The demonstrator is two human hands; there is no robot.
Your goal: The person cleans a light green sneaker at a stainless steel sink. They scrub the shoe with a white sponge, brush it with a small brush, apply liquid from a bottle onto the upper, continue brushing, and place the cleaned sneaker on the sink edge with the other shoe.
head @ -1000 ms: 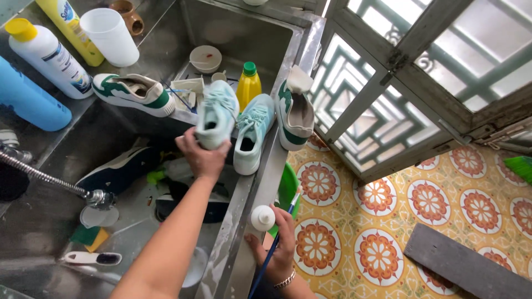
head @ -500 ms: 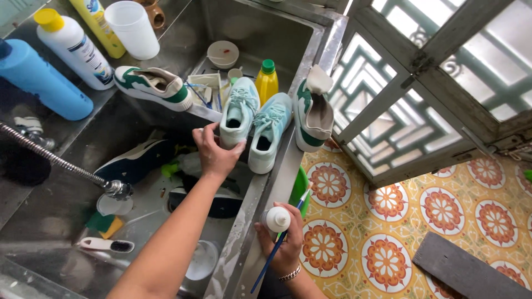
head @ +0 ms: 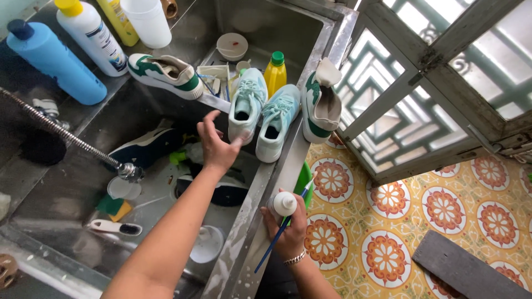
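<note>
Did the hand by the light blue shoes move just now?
Yes. The left hand has let go of the light blue shoe and slid back down from it, toward the sink basin.

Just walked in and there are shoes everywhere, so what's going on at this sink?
A person stands at a steel sink. Their left hand touches the heel of a light blue sneaker, propped beside its pair on the sink's edge. The right hand holds a small white bottle and a blue-handled brush. Two white-and-green sneakers sit on the rim; dark shoes lie in the basin.
</note>
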